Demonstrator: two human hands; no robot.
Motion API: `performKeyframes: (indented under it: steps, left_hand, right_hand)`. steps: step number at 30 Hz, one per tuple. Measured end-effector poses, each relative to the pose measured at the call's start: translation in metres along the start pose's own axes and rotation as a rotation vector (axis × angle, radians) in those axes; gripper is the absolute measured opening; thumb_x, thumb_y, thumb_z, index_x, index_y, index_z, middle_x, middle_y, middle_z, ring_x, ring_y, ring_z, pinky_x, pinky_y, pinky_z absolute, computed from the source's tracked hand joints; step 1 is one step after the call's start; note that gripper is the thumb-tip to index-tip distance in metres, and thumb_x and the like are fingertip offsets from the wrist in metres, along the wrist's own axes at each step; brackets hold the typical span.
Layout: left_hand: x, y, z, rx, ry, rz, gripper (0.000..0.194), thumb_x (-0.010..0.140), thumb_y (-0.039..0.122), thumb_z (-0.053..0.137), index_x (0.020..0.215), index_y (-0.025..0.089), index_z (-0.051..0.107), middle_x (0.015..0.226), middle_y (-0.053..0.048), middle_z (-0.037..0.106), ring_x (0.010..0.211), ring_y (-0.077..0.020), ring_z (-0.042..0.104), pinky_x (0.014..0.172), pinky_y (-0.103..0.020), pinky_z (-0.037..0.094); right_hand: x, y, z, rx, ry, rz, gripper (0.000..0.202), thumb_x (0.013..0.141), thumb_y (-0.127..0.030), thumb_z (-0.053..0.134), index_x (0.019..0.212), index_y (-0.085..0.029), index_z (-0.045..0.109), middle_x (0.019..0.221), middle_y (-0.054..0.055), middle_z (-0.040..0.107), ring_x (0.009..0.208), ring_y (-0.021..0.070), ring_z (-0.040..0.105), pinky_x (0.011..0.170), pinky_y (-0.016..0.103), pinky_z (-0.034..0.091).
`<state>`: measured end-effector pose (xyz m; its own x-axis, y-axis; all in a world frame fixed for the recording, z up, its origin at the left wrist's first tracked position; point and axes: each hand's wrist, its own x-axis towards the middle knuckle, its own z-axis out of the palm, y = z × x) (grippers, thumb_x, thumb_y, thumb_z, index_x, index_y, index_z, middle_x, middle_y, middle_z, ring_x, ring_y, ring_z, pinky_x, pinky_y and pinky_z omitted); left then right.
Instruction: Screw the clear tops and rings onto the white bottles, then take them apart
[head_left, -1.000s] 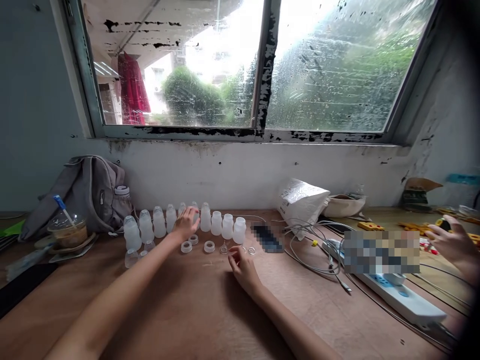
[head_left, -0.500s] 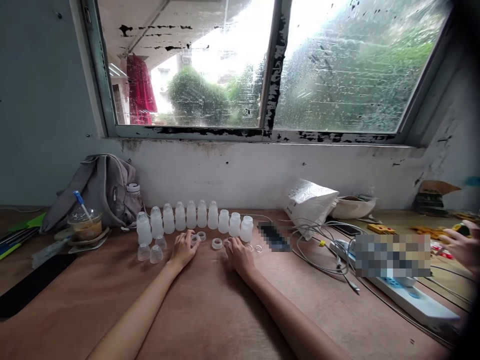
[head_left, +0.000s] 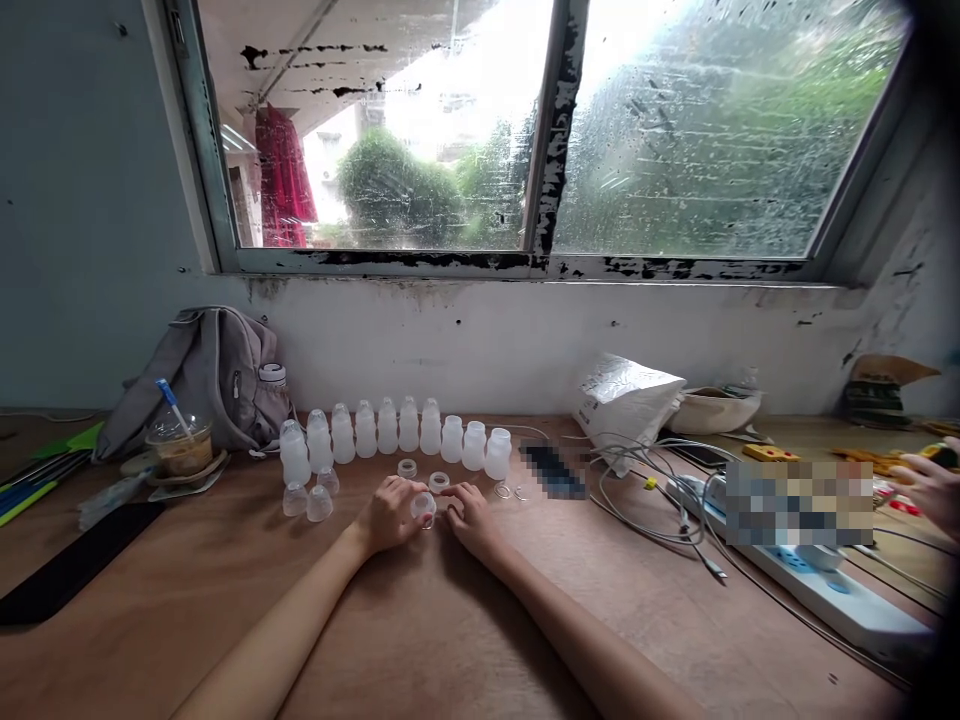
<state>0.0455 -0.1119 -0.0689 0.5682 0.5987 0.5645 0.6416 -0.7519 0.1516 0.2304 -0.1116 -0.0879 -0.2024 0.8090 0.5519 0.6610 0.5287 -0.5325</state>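
My left hand is closed on a translucent ring, tilted so that its opening faces me. Close beside it, the fingers of my right hand are bent near the ring's right side; what they hold, if anything, is too small to make out. Two more collar rings, a left one and a right one, lie just beyond my hands. Behind them curves a row of frosted bottles, several with domed tops. Clear domed caps stand at the left. Thin flat rings lie to the right.
A grey backpack, an iced drink and a black mat are at the left. At the right are a white pouch, tangled cables, a power strip and another person's hand.
My left hand has moved right and nearer with a ring in it. My right hand has come slightly nearer and closer to my left. The view has shifted a little.
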Motion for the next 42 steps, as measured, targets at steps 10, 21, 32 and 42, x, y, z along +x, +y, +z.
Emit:
performKeyframes:
  steps: [10,21,32,42]
  left_hand:
    - [0.000,0.002,0.004,-0.115,-0.098,-0.047,0.032,0.074,0.035,0.055,0.102,0.020,0.050,0.097,-0.006,0.059,0.088,-0.0210,0.054,0.081,-0.033,0.040]
    - [0.004,0.005,0.009,-0.403,0.040,-0.304,0.017,0.076,0.035,0.052,0.078,0.020,0.060,0.080,-0.004,0.062,0.082,-0.0204,0.054,0.078,-0.033,0.040]
    - [0.012,0.029,0.035,-0.874,0.157,-0.610,0.036,0.081,0.048,0.036,0.093,0.017,0.050,0.063,0.000,0.056,0.051,-0.0117,0.056,0.044,-0.020,0.043]
    - [0.016,0.055,0.027,-1.024,-0.001,-0.661,0.033,0.082,0.039,0.036,0.111,0.023,0.036,0.104,-0.007,0.056,0.042,-0.0044,0.053,0.036,-0.016,0.039]
  right_hand:
    - [-0.001,0.003,0.002,-0.044,0.023,0.035,0.024,0.067,-0.004,0.044,0.081,-0.017,0.059,0.085,0.007,0.061,0.083,0.0204,0.052,0.075,0.032,0.042]
    - [-0.005,0.001,0.000,-0.028,-0.058,-0.111,0.036,0.062,-0.001,0.043,0.093,-0.018,0.053,0.093,0.006,0.057,0.090,0.0194,0.050,0.078,0.031,0.040]
    - [-0.004,-0.007,0.003,0.015,0.077,-0.059,0.005,0.073,-0.016,0.043,0.076,-0.019,0.045,0.067,0.000,0.053,0.058,0.0126,0.048,0.056,0.021,0.037]
    - [0.006,0.004,0.004,-0.087,0.117,0.056,0.003,0.072,-0.018,0.041,0.074,-0.020,0.042,0.066,0.000,0.056,0.058,0.0136,0.052,0.053,0.021,0.035]
